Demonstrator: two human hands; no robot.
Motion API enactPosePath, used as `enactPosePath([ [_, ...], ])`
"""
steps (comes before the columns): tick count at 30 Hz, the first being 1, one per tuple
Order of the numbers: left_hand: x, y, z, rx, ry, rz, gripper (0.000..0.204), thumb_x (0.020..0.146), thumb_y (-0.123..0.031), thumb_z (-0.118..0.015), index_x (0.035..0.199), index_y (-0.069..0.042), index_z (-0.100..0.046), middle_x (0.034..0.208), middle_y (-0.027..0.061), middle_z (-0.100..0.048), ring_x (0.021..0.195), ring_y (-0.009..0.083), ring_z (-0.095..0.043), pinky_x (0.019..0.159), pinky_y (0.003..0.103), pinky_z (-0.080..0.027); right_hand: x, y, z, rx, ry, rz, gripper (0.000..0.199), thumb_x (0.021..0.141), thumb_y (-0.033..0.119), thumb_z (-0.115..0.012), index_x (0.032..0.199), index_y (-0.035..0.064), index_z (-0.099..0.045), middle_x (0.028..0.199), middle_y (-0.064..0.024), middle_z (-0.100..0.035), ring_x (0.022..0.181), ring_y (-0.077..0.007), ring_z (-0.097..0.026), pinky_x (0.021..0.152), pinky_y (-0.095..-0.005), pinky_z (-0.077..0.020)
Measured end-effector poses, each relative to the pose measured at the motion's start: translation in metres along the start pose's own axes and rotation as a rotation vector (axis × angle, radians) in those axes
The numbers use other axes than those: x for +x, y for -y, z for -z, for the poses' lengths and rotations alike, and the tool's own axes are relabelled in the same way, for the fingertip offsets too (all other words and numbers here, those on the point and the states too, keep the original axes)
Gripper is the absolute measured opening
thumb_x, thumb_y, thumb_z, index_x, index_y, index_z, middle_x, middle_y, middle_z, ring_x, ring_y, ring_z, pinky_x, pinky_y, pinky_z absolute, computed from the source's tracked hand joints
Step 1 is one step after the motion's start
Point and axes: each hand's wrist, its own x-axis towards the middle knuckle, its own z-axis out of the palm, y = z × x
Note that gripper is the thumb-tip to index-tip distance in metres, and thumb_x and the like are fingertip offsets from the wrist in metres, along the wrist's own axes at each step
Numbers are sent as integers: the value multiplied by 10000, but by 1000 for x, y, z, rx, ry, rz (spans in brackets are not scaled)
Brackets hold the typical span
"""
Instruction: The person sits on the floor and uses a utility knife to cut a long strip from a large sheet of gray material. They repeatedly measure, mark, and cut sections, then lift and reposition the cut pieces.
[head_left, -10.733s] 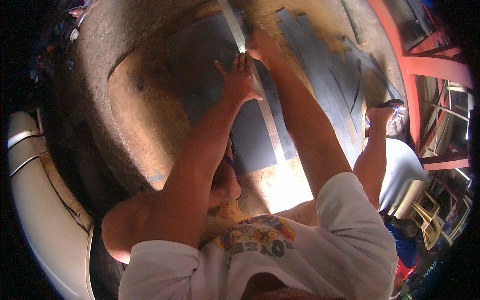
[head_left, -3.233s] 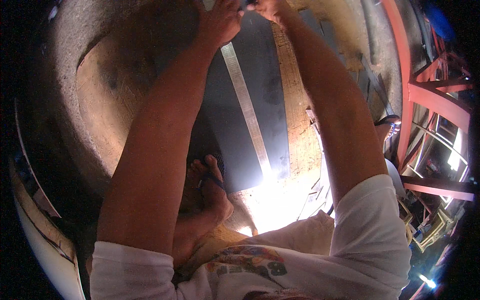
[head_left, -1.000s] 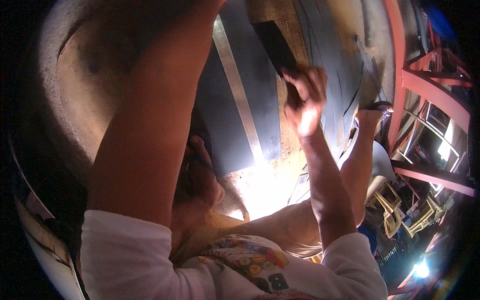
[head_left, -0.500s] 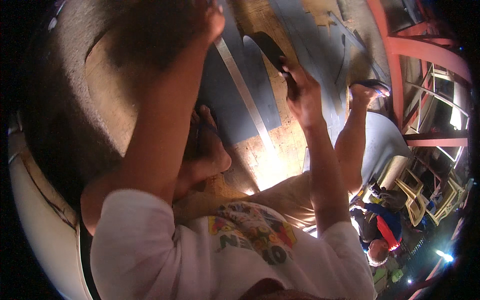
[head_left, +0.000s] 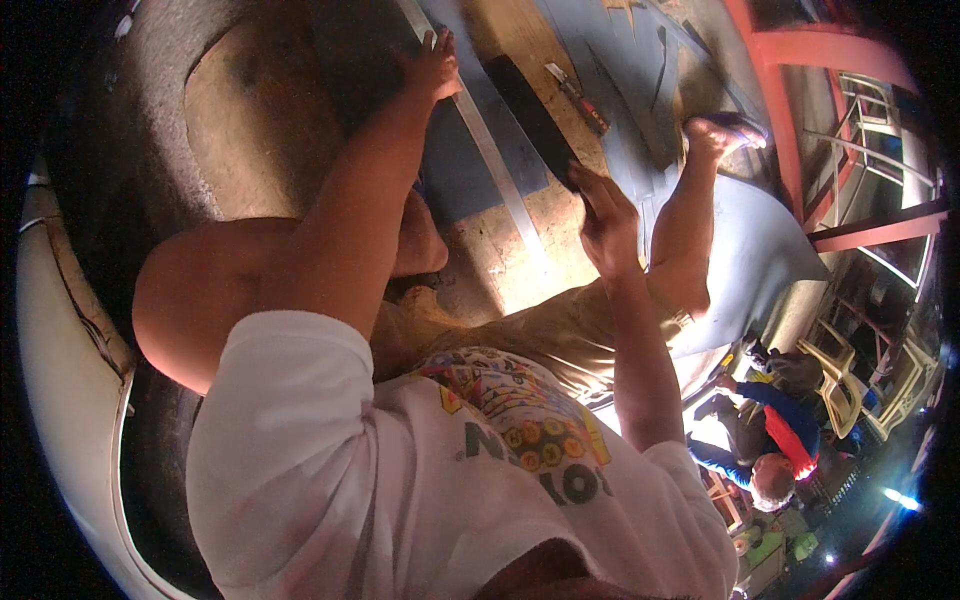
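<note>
A long metal straightedge lies across the dark grey sheet in front of me, its near end over the brown board. My left hand rests at the straightedge, fingers stretched and apart. In my right hand, the fingers are closed on the near end of a narrow dark strip, which slants away to the far left. Beyond that hand lies a utility knife with a red and black handle, on the board by the strip; no hand touches it.
More grey sheet pieces lie on the right, near my sandalled foot. A red metal frame stands past them. At the lower right another person bends over near cream plastic chairs. A pale curved panel is at left.
My right hand has drawn the dark strip toward me, and more of its length shows. The utility knife has come into sight. My left hand now shows spread fingers at the straightedge.
</note>
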Motion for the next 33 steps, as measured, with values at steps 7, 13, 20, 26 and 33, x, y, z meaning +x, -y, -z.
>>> enactPosePath([
  [7, 35, 29, -72, -66, -173, -1, 1107, 847, -601, -728, 1630, -89, -136, 1713, 90, -91, 1561, 381, -120, 1138, 804, -206, -143, 38, 135, 95, 24, -88, 259, 910, -80, -620, 1150, -19, -699, 1146, -238, -711, 1083, -374, -696, 949, -421, -571],
  [13, 52, -4, -58, 286, -161, -130, 1118, 852, -617, -711, 1619, -26, -153, 1696, 155, -161, 1557, 402, -132, 1248, 562, -236, -236, 92, 280, -98, 27, -175, 303, 1013, 143, -585, 1246, -47, -626, 1215, -283, -663, 1077, -414, -683, 920, -481, -592],
  [20, 46, 19, -72, 288, -192, -143, 964, 872, -572, -701, 1576, -73, -270, 1654, 135, -257, 1518, 365, -248, 1197, 587, -286, -252, 143, 372, -292, -425, -142, 418, 1032, 232, -576, 1298, -91, -564, 1248, -318, -629, 1075, -446, -671, 914, -513, -603],
  [26, -63, -87, 5, -669, -50, -146, 546, 946, -439, -670, 1357, -85, -610, 1347, 186, -642, 1261, 352, -601, 1062, 417, -474, -207, 114, 360, 289, -527, -51, 512, 1011, 230, -607, 1278, -196, -510, 1221, -418, -571, 1090, -513, -634, 899, -535, -608],
  [33, -200, -219, 120, -2013, 634, -849, 526, 997, -490, -615, 1284, -53, -674, 1211, 51, -706, 1146, 168, -618, 1043, 351, -433, 0, 89, 293, 63, -594, -191, 219, 906, 71, -773, 1111, 1, -739, 939, -19, -725, 862, -92, -622, 799, -218, -476],
])
